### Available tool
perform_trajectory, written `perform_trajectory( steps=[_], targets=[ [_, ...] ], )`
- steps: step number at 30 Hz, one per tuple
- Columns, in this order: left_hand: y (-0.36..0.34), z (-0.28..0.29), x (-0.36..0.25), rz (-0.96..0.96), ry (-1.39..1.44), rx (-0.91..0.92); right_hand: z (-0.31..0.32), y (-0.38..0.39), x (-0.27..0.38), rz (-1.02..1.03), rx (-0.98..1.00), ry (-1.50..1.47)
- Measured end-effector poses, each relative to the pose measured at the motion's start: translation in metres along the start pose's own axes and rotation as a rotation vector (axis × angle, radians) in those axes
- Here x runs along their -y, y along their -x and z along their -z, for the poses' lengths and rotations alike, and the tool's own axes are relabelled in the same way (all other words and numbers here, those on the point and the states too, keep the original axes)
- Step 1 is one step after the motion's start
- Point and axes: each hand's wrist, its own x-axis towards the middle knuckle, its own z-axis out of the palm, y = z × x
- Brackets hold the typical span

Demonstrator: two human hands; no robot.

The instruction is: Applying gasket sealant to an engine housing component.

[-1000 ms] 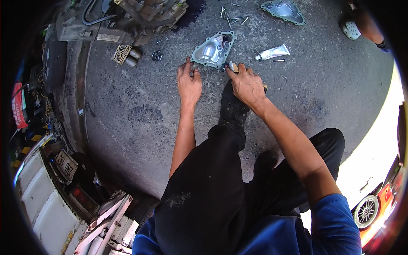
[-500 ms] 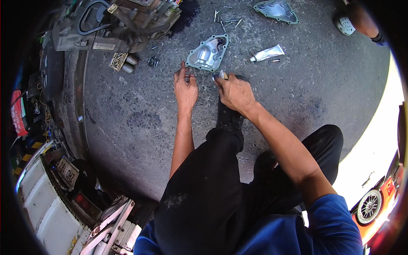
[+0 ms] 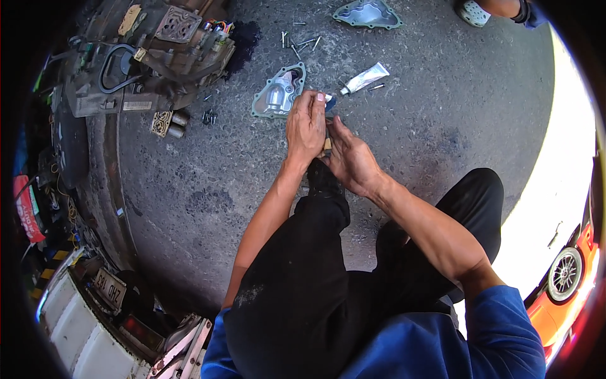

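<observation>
Both hands have come up off the asphalt since a second ago. Back then they were spread flat down by the metal cover plate; now they're lifted and pressed together just on the near side of it. The left hand has its fingers curled over something small, and the right hand is cupped against it from the other side. Between them you can just see a small tan stub and a bit of blue poking out near the fingertips. Can't tell what exactly that is, too small and mostly hidden. So both grips are closed around that little piece, working it between the palms rather than touching the plate.

The cover plate itself lies flat on the ground with its greenish gasket edge showing, and hasn't gone anywhere. Just beyond and to the right of the plate sits the silver sealant tube, cap end pointing toward the hands. Further beyond the plate is a scatter of loose bolts, and a second cover lies past those. To the left of the plate is the big grimy gearbox housing.

My read: whatever got picked up is being prepped in hand, and the plate is waiting untouched.
</observation>
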Motion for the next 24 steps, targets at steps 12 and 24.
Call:
perform_trajectory(
  steps=[12, 24],
  targets=[
    [0.024, -0.032, -0.041, 0.193, 0.765, 0.897, 0.102, -0.027, 0.057, 0.46, -0.591, 0.652],
    [-0.055, -0.055, 0.028, -0.136, -0.641, 0.21, 0.118, -0.033, 0.053, 0.535, -0.336, 1.987]
  ],
)
